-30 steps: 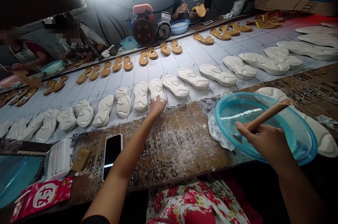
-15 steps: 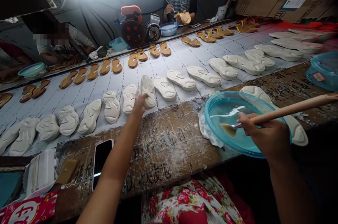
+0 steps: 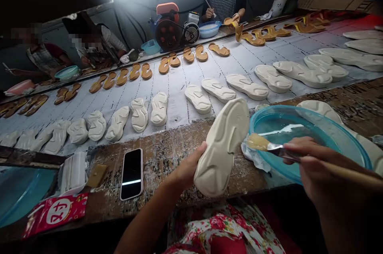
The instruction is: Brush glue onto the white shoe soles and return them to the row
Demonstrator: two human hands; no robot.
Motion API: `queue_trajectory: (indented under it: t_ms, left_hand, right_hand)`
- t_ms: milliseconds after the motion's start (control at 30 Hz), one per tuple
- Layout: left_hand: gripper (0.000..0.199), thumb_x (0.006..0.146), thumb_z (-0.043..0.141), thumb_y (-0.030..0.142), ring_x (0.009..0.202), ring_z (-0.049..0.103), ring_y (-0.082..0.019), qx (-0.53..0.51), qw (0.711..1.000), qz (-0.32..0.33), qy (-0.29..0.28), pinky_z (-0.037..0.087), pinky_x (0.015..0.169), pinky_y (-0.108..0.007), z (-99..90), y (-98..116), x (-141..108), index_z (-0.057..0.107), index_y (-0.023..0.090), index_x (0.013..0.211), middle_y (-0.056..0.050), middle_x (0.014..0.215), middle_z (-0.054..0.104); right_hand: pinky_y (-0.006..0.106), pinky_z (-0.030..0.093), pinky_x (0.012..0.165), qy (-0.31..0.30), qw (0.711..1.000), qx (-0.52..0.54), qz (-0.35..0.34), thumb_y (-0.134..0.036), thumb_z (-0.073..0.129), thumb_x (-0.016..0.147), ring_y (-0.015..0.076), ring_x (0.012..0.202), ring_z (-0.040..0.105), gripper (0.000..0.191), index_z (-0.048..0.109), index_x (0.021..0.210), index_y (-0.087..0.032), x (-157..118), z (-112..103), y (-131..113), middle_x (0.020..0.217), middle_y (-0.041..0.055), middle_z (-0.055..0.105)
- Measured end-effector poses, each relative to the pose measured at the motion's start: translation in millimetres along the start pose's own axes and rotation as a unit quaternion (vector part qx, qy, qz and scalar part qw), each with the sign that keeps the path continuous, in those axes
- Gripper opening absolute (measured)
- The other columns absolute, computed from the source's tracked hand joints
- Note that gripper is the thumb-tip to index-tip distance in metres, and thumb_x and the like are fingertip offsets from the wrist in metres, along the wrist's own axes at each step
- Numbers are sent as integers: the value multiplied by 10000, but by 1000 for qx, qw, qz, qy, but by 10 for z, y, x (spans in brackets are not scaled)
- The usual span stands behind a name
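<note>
In my left hand (image 3: 190, 168) is a white shoe sole (image 3: 222, 146), gripped by its side and tilted up above the front board. My right hand (image 3: 317, 162) is closed round the handle of a brush (image 3: 259, 142). The brush's pale bristles point at the sole, close to its right edge but apart from it. Beneath the brush stands a blue basin (image 3: 356, 148) with clear liquid in it. A row of white soles (image 3: 197, 99) lies on the white belt beyond, with a gap where one sole is absent.
Along the front board (image 3: 167, 146) lie a phone (image 3: 132, 174), a white box (image 3: 73, 174) and a red packet (image 3: 55, 214). Tan sandal uppers (image 3: 146, 71) line the belt's far side. Several co-workers sit opposite, one with a brush, near an orange-topped machine (image 3: 167, 26).
My left hand has lifted a sole off the belt and brought it close. My right hand has raised the brush out of the basin towards the sole. The view has shifted left.
</note>
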State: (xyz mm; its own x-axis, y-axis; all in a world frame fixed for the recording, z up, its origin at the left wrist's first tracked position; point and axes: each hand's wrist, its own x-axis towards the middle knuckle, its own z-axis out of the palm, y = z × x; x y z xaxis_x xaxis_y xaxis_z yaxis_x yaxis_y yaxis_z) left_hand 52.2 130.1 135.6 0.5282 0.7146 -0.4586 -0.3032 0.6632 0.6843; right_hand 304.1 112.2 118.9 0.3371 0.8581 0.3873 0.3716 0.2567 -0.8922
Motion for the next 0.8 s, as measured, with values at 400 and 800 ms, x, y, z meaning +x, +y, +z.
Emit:
queue_trajectory:
  t_ms: [400, 800]
  left_hand:
    - [389, 760, 567, 480, 634, 576, -112, -28, 999, -30, -29, 419, 663, -192, 158, 30, -495, 698, 117, 808, -46, 665, 664]
    - [433, 887, 309, 476, 929, 468, -184, 521, 840, 123, 86, 339, 872, -291, 337, 227, -637, 597, 191, 1040, -66, 1054, 534]
  right_hand:
    - [354, 452, 723, 28, 971, -55, -233, -254, 530, 808, 155, 769, 555, 91, 614, 835, -234, 28, 152, -650, 791, 25, 593]
    - [365, 324, 794, -207, 891, -139, -379, -92, 538, 786, 115, 746, 535, 130, 568, 888, -166, -91, 112, -951, 678, -4, 566]
